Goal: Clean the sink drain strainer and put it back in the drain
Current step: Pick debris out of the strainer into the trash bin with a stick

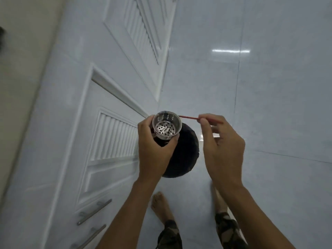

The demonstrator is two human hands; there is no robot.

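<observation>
- strainer basket (166,127): our left hand (154,155) curls round it above the black bin (186,153), presumably to catch dirt.
- our right hand (221,146) pinches a thin red stick (188,117), tip just past our left fingers, at the rim.

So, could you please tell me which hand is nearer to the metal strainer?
Left. The left hand grips the strainer itself; the right hand is apart to its right, pinching a thin red stick that points at the rim.
</observation>
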